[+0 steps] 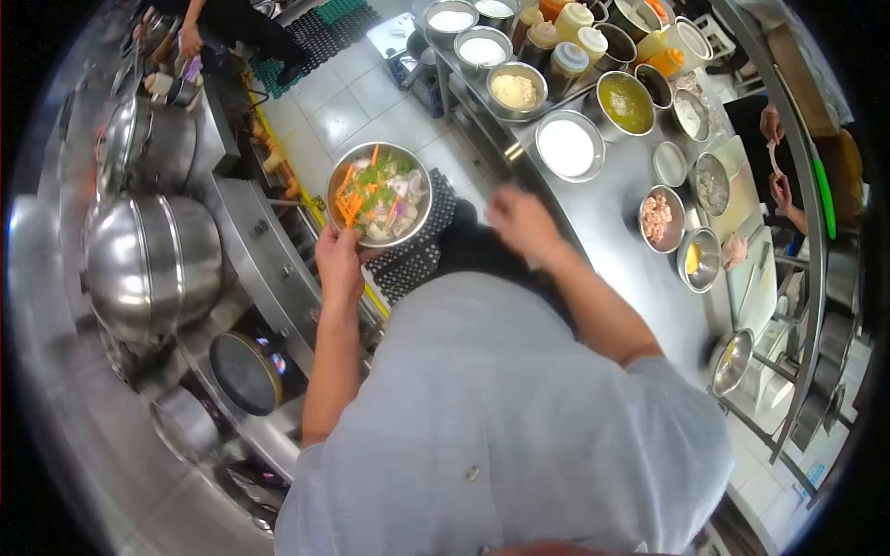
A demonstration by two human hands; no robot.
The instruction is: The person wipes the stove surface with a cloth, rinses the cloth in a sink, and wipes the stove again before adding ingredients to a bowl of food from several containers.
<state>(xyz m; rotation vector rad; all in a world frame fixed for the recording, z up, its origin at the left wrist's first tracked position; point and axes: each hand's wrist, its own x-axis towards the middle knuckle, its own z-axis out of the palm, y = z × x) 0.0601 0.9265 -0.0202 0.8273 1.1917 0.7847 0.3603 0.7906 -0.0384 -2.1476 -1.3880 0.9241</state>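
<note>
My left hand (341, 264) grips the near rim of a metal bowl (419, 225), its fingers closed on the edge. Inside lie orange carrot strips (349, 196), chopped green leaves (380, 173) and pale pieces (408, 193) that I cannot name for certain. The bowl is held in the air over the aisle floor. To the right, my right hand (521, 221) hangs near the edge of the steel counter (612, 269), apart from the bowl. Motion blur smears its fingers. A bowl of white powder or grains (567, 148) stands on the counter closest to that hand.
Seasoning bowls, a pot of yellow-green liquid (626, 104) and squeeze bottles (568, 63) crowd the counter's far end. A bowl of diced pink meat (656, 219) stands right. On the left are a large steel pot (153, 264) and a black pan (243, 372). Other people's hands (779, 157) show right.
</note>
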